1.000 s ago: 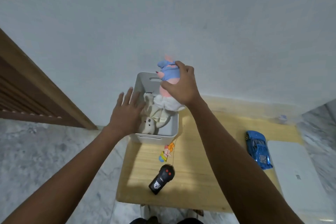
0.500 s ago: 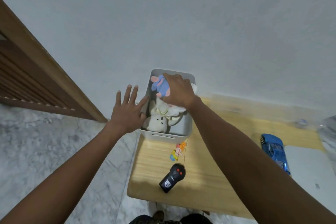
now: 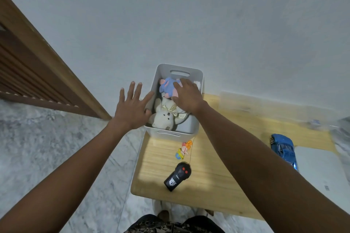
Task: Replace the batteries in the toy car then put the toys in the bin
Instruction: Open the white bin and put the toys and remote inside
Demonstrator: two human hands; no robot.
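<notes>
A white bin (image 3: 187, 129) stands at the far left end of the wooden table (image 3: 214, 174). Inside it lie a cream plush bear (image 3: 163, 117) and a blue and pink plush toy (image 3: 168, 88). My right hand (image 3: 187, 96) lies on top of the blue and pink plush toy inside the bin, pressing it down. With fingers spread, my left hand (image 3: 132, 108) rests against the bin's left wall. A blue toy car (image 3: 283, 150) sits at the table's right. A black remote control (image 3: 177, 176) lies near the front edge. A small colourful toy (image 3: 183, 150) lies in front of the bin.
A white flat box (image 3: 322, 174) lies at the right, next to the car. A clear plastic container (image 3: 244, 103) stands against the wall behind the table. A wooden slatted door (image 3: 28, 70) is at the left, above marble floor (image 3: 56, 147).
My right hand carried the blue and pink plush toy from above the bin down into it. My left hand stayed at the bin's left side.
</notes>
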